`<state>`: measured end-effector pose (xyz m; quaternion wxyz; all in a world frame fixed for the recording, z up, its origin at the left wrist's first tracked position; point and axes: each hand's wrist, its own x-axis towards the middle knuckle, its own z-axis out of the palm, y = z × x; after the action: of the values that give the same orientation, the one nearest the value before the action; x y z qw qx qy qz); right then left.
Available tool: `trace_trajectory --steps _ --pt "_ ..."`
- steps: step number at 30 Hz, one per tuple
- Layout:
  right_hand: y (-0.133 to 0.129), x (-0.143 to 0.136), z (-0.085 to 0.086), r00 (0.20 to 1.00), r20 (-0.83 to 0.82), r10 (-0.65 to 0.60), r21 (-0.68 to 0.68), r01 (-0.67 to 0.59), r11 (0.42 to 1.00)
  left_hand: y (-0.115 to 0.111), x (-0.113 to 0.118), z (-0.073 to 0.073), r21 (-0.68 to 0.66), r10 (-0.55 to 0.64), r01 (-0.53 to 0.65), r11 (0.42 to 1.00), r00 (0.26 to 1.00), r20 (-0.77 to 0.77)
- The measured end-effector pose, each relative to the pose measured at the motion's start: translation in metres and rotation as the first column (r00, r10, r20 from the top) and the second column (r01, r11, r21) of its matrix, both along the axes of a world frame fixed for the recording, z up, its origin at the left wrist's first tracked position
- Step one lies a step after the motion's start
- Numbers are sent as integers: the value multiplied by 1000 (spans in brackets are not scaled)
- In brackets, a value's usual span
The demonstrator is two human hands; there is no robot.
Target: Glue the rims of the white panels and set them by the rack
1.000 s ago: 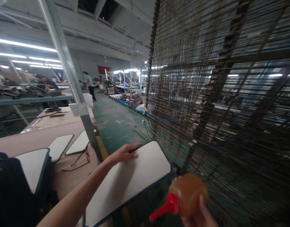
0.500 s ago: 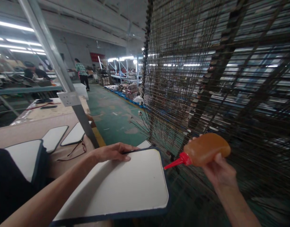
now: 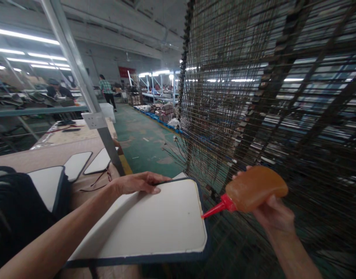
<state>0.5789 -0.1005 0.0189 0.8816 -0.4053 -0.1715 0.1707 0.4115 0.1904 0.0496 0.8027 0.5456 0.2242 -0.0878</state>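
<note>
My left hand (image 3: 144,183) grips the far edge of a white panel with rounded corners (image 3: 154,221), thumb on its face and fingers under the rim. Dark blue material borders the panel. My right hand (image 3: 272,213) is wrapped around a squeeze bottle (image 3: 255,188) of amber liquid, probably glue, tilted with its red nozzle (image 3: 217,209) pointing left and down. The nozzle tip meets the panel's right edge, where a thin yellowish line runs along the rim up to the far corner.
Similar white panels (image 3: 77,164) lie on the table (image 3: 29,153) at left, near a pair of glasses (image 3: 100,182). A metal post (image 3: 79,73) with a socket box rises there. A large wire rack (image 3: 238,97) stands close on the right. People (image 3: 106,91) are farther back.
The bottle's nozzle tip has moved down along the panel's right edge, toward me. The left hand keeps its hold. The view has shifted slightly left.
</note>
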Motion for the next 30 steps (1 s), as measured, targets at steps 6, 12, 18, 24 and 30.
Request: trace_trajectory --steps 6,12,18,24,30 --pt "-6 -7 1 998 -50 -44 -18 43 999 -2 0 0 13 -68 67 998 996 65" --pt "-11 -12 0 994 -46 -97 -7 96 995 -1 1 -4 -10 -43 44 999 994 104" --pt "-18 -14 -6 985 26 -169 -10 169 986 10 2 -14 83 -197 183 980 958 210" --pt "-22 -23 -14 947 156 -281 -59 293 954 22 3 -28 199 -314 265 943 908 278" --pt "-21 -29 -33 862 259 -436 -86 470 878 26 5 -44 157 -231 190 969 925 303"
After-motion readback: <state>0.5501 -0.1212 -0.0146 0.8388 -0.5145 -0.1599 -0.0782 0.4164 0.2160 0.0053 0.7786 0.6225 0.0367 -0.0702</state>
